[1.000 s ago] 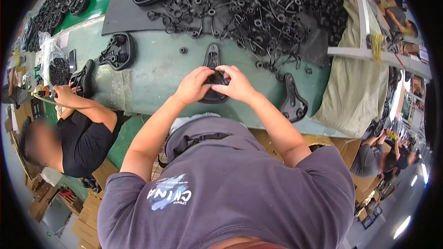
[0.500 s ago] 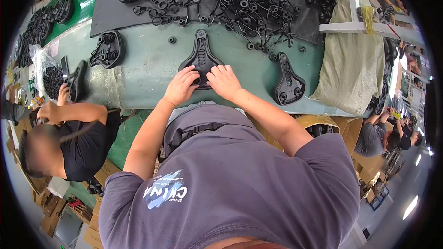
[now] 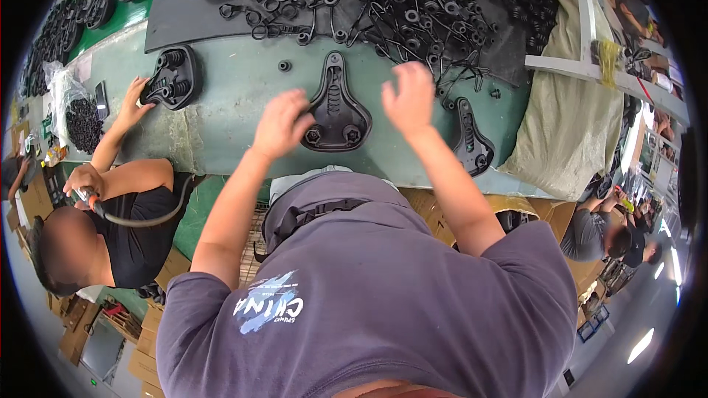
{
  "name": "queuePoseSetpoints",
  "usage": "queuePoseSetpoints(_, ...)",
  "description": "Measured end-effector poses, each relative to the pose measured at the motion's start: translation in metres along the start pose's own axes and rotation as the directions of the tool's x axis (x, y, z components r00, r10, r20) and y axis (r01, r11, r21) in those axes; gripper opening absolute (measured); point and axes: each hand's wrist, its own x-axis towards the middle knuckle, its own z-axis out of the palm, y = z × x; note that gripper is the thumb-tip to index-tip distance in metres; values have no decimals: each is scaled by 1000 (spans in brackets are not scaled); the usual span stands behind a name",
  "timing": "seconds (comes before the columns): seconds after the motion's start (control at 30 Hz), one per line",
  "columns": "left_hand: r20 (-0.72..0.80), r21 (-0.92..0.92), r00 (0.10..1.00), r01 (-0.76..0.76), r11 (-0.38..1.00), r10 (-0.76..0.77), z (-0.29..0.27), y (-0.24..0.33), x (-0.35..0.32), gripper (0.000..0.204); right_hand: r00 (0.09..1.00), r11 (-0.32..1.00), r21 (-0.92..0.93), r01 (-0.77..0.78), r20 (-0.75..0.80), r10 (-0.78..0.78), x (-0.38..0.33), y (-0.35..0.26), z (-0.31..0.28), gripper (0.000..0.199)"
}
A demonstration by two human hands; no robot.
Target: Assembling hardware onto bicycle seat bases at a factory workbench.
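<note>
A black bicycle saddle (image 3: 336, 107) lies underside up on the green bench in front of me, nose pointing away. Two round fittings (image 3: 313, 135) sit at its wide rear end. My left hand (image 3: 282, 125), a little blurred, is open beside the saddle's left edge, fingers apart and nothing seen in them. On the other side my right hand (image 3: 411, 99) is raised off the saddle, thumb apart from the fingers, with no object visible in it. My right forearm partly covers a second upturned saddle (image 3: 472, 138) at the right.
Beyond, a dark mat (image 3: 221, 26) bears a heap of bent wire parts (image 3: 413, 11), rings and springs. A small black bushing (image 3: 284, 65) lies nearer. At left, a co-worker's hand (image 3: 134, 102) touches another saddle (image 3: 174, 77). A beige cloth (image 3: 571, 114) and white frame (image 3: 582, 66) stand right.
Both hands have come off the saddle's rear, the left going left and the right going right and farther away. The co-worker's hand has reached the saddle at left.
</note>
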Motion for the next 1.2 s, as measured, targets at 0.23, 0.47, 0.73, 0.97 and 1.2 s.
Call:
queuePoseSetpoints(0.23, -143, 432, 933, 359, 828, -330, -18, -103, 115, 57, 776, 831, -284, -479, 306, 552, 27, 112, -6, 66)
queuePoseSetpoints(0.47, -58, 414, 916, 385, 825, -398, -22, -150, 136, 55, 942, 970, -110, -218, 235, 238, 73, 109, -96, 30)
queuePoseSetpoints(0.73, -360, 59, 833, 470, 881, -421, -28, -88, 29, 48, 804, 790, 173, -589, 224, 550, 148, 19, -216, 29)
queuePoseSetpoints(0.97, -422, 70, 664, 703, 708, -618, 20, -54, -122, 56, 887, 779, 563, -274, -165, 431, 204, 2, -273, 45)
queuePoseSetpoints(1.2, -150, -156, 595, 775, 613, -790, 10, -25, -126, 37, 728, 866, 453, -212, -518, 449, 186, -45, -288, 50)
